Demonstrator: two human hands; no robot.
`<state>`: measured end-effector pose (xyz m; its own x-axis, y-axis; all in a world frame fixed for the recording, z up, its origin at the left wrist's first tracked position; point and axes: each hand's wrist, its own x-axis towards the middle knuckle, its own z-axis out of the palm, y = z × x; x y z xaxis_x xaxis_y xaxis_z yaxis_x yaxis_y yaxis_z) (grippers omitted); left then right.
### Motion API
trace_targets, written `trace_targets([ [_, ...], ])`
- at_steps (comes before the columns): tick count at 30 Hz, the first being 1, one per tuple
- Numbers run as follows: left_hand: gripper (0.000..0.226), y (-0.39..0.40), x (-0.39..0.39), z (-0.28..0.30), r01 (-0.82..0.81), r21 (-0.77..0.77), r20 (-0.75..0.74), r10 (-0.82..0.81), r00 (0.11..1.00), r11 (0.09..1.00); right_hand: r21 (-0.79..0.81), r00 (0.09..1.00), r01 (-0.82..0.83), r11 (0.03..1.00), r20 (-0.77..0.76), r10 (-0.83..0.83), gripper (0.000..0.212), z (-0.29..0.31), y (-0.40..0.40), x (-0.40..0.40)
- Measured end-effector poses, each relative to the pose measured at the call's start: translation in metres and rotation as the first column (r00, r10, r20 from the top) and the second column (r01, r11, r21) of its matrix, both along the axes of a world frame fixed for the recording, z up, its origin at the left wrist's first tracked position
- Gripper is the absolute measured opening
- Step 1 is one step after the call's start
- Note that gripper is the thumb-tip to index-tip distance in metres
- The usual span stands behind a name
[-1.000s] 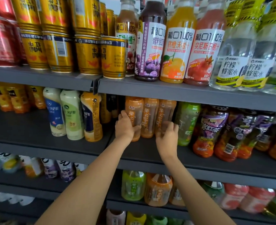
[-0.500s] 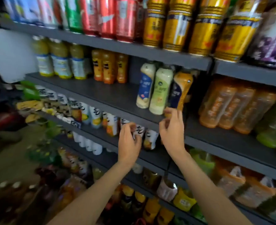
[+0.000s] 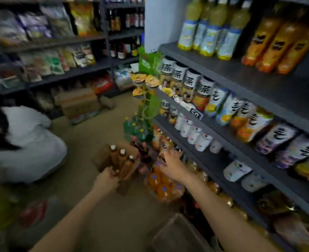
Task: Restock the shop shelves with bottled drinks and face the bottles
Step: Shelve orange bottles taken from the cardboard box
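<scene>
Turned away from the mid shelf and its orange bottles faced a moment ago, now reaching down toward the floor stock. Left hand [image 3: 105, 180] at the amber bottles [image 3: 122, 161] standing in an open carton [image 3: 103, 157] on the floor, grip blurred, cannot tell whether curled round one; right hand [image 3: 172, 163] spread, near the lower shelf [image 3: 213, 160] edge. Likely fetching the next bottles: facing there done, restocking resumes.

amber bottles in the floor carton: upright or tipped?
Upright. The amber bottles stand in the open carton, caps up; the left hand reaches their lower part, grip blurred.
</scene>
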<state>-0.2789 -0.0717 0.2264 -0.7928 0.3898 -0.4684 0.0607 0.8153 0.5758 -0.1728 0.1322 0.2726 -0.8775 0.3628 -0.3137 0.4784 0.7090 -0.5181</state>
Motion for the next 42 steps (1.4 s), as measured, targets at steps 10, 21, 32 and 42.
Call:
trace_targets([
  [10, 0.027, -0.037, -0.125, -0.058, -0.042, -0.054, -0.020, 0.041, 0.999, 0.998, -0.055, 0.962, -0.073, 0.996, 0.259, 0.084, 0.041, -0.116, -0.004, -0.157],
  [21, 0.018, -0.010, -0.279, -0.185, -0.129, 0.006, 0.059, 0.129, 0.990, 0.992, -0.059, 0.919, -0.151, 0.987, 0.359, 0.162, 0.043, -0.338, -0.003, -0.350],
  [32, 0.041, -0.041, -0.286, -0.335, -0.345, 0.026, 0.158, 0.337, 0.928, 0.938, 0.119, 0.859, -0.429, 0.895, 0.360, 0.364, 0.027, -0.463, -0.013, -0.405],
  [42, 0.075, -0.013, -0.320, -0.320, -0.291, 0.249, 0.282, 0.218, 0.934, 0.924, -0.506, 0.908, -0.386, 0.771, -0.062, 0.414, 0.014, -0.308, -0.025, -0.455],
])
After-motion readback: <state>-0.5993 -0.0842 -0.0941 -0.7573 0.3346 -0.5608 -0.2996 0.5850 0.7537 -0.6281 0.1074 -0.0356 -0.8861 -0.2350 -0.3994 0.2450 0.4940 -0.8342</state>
